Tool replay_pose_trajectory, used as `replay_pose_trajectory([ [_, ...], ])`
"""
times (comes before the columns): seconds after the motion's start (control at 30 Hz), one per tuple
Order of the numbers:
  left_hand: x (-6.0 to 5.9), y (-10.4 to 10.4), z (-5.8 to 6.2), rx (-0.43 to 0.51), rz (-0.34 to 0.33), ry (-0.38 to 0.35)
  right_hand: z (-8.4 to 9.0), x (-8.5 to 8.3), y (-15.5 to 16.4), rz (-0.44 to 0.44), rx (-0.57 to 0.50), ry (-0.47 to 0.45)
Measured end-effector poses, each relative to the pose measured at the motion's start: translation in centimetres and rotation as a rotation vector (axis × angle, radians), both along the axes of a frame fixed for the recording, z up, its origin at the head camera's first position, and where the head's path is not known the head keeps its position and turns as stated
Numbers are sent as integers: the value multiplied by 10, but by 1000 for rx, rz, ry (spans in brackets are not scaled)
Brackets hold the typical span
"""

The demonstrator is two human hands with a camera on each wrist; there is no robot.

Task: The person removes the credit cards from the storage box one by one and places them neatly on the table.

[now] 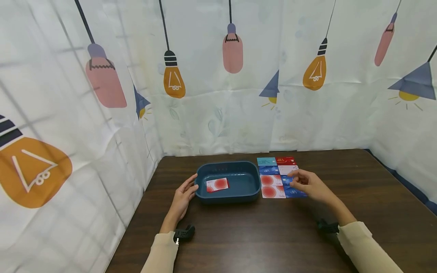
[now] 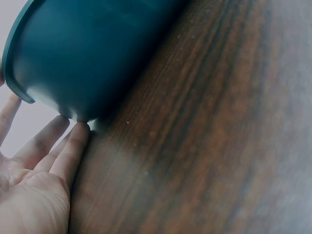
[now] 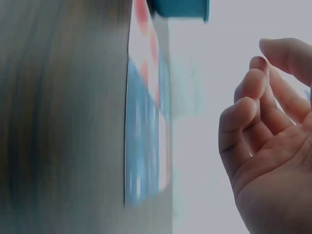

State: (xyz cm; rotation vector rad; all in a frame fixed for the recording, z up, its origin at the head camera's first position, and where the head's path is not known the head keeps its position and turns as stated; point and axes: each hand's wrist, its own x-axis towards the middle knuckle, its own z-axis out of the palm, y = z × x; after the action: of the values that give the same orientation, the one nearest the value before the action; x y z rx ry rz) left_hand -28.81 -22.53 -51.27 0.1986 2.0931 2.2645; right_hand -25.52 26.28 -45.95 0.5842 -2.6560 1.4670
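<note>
A dark blue plastic tray (image 1: 250, 187) sits on the brown table, with one white card with a red circle (image 1: 217, 184) lying inside it. My left hand (image 1: 184, 195) rests with straight fingers (image 2: 68, 151) against the tray's left wall (image 2: 92, 53). Right of the tray lie several cards (image 1: 273, 178) in two columns, blue, red and white. My right hand (image 1: 307, 184) hovers over the right column with its fingers loosely curled (image 3: 253, 122) and nothing in them; the cards (image 3: 144, 146) show blurred beside it.
The wooden table (image 1: 266, 235) is walled in on three sides by a white curtain printed with light bulbs (image 1: 205, 113). Bare tabletop stretches in front of the tray and to the right of the cards.
</note>
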Motion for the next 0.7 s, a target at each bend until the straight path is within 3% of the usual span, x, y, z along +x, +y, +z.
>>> replay_pose_trajectory([
  [0.2,1,0,0,-3,0,3,4,3,-40,98,-34,13],
  [0.43,1,-1,0,-7,-2,0,10,-4,-91,179,-37,-9],
  [0.7,3,-1,2,-8,-12,4,19,-20,-143,173,-24,-39],
])
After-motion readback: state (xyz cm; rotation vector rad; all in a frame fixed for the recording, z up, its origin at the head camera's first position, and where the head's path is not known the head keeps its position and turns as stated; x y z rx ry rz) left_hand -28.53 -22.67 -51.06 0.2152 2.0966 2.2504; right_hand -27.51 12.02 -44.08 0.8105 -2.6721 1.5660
